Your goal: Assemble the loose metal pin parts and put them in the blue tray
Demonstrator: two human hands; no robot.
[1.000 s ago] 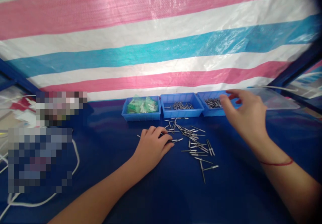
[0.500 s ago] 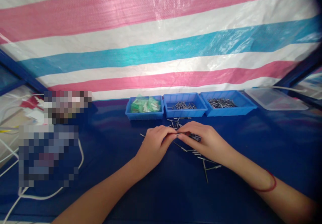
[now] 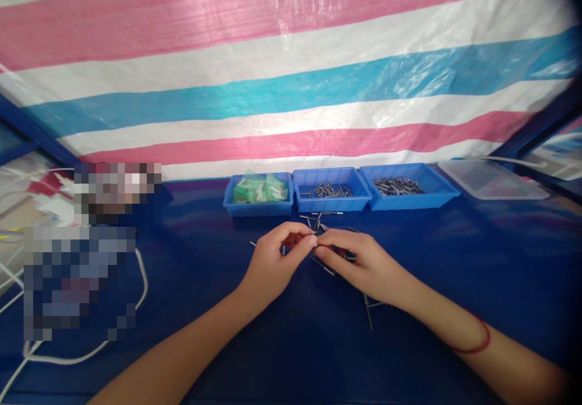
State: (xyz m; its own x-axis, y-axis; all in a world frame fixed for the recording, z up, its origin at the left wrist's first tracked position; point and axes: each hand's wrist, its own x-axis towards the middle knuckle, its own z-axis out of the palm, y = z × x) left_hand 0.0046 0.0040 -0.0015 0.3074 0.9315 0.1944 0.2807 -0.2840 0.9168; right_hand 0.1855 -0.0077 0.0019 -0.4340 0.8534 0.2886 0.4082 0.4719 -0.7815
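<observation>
My left hand (image 3: 279, 259) is closed in a pinch, thumb against forefinger. Its fingertips meet those of my right hand (image 3: 364, 262), which is pinched as well, above the middle of the blue table. Between the fingertips is a thin metal rivet, mostly hidden by the fingers. Loose rivets (image 3: 322, 265), slim silver pins with a thicker end, lie scattered beneath and behind the hands. Some are covered by my right hand. One more rivet (image 3: 368, 313) lies in front of my right wrist.
Three blue bins stand along the back: a left bin (image 3: 259, 211) with green-and-white packets, a middle bin (image 3: 334, 205) with short metal pieces, and a right bin (image 3: 416, 202) with more metal pieces. A clear lid (image 3: 493, 180) lies to the right. White cable (image 3: 143, 271) loops at left.
Both hands stay joined at the fingertips and have shifted slightly left in view. The fingers have changed their grip, and the rivet between them shows less. The bins have not moved on the table.
</observation>
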